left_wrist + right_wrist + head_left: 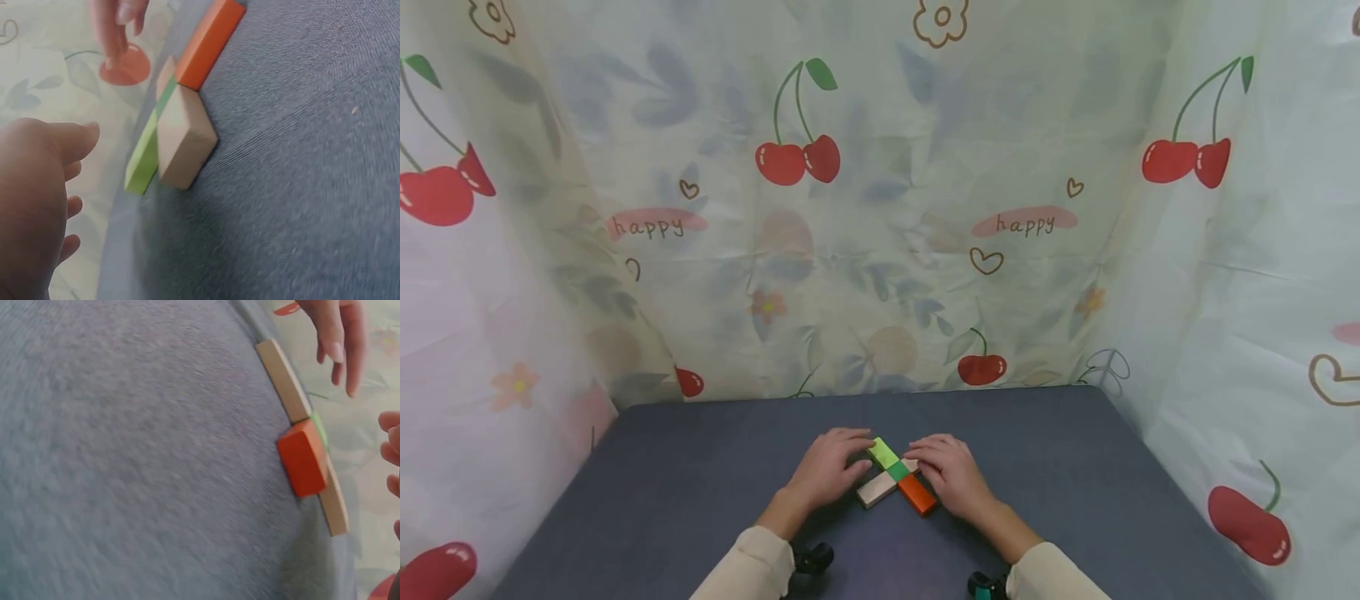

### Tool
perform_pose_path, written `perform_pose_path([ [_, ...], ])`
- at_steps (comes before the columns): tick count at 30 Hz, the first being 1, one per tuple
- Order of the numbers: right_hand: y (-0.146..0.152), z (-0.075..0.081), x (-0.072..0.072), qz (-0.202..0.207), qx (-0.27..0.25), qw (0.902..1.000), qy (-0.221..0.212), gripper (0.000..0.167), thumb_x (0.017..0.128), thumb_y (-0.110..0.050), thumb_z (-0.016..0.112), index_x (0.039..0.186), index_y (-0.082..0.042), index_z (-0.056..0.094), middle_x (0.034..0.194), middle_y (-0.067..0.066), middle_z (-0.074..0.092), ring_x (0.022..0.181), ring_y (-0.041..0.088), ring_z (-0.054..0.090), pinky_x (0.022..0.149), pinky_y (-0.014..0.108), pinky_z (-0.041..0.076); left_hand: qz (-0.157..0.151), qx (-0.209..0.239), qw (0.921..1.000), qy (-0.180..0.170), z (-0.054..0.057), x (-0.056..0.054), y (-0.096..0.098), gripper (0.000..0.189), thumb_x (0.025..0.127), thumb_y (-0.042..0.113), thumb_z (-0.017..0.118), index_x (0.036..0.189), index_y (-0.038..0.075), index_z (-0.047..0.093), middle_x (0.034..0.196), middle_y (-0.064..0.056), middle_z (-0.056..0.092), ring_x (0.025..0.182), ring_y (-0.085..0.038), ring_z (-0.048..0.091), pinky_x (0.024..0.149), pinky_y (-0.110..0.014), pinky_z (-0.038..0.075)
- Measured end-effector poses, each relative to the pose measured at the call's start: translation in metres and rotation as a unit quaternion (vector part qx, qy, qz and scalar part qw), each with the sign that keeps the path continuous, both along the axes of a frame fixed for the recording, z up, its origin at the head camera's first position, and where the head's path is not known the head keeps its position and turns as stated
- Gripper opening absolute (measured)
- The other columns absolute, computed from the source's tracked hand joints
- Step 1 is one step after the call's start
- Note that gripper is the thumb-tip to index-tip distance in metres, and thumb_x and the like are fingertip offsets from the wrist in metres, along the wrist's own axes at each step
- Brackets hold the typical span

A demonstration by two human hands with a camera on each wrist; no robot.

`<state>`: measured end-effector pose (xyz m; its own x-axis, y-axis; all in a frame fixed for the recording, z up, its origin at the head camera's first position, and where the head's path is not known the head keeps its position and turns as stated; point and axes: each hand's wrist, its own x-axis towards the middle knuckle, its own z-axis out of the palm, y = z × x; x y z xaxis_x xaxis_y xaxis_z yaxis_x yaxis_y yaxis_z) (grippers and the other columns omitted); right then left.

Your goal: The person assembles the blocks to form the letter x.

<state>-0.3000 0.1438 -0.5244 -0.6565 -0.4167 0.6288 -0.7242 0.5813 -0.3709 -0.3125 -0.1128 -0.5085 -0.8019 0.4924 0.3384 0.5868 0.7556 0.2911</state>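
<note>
Several wooden blocks lie in an X on the dark cloth. A green block (898,472) is at the centre, with a yellow-green block (882,452) behind it and an orange block (917,495) in front. One plain wooden block (876,490) extends to the front left; another plain block (913,464) at the back right is partly covered by fingers in the head view. My left hand (830,463) hovers left of the yellow-green block, fingers relaxed and holding nothing. Beside the back-right plain block, my right hand (953,472) is loosely bent; the right wrist view (303,459) shows no block gripped.
The blocks lie on a table covered with dark grey cloth (700,467). A patterned curtain (865,250) with cherries hangs behind and along both sides. Dark wrist devices (813,558) sit at the sleeve cuffs.
</note>
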Motion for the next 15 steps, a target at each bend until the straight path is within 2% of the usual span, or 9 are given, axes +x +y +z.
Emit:
perform_pose_path([
  [10, 0.021, 0.010, -0.001, -0.029, -0.005, 0.9989, 0.036, 0.022, 0.083, -0.001, 0.074, 0.102, -0.013, 0.077, 0.105, -0.003, 0.071, 0.102, 0.018, 0.059, 0.086, 0.054, 0.043, 0.009, 0.044, 0.9987, 0.025, 0.008, 0.010, -0.020, 0.031, 0.092, 0.027, 0.068, 0.122, 0.018, 0.069, 0.134, 0.000, 0.057, 0.123, -0.025, 0.050, 0.099, -0.055, 0.036],
  [15, 0.030, 0.016, 0.000, -0.037, 0.001, 0.9986, 0.039, 0.021, 0.083, -0.004, 0.075, 0.102, -0.014, 0.077, 0.103, -0.004, 0.071, 0.101, 0.019, 0.059, 0.085, 0.053, 0.044, 0.018, 0.059, 0.9972, 0.043, 0.012, 0.015, -0.032, 0.030, 0.090, 0.025, 0.071, 0.119, 0.021, 0.071, 0.133, 0.002, 0.058, 0.122, -0.024, 0.052, 0.098, -0.054, 0.038],
])
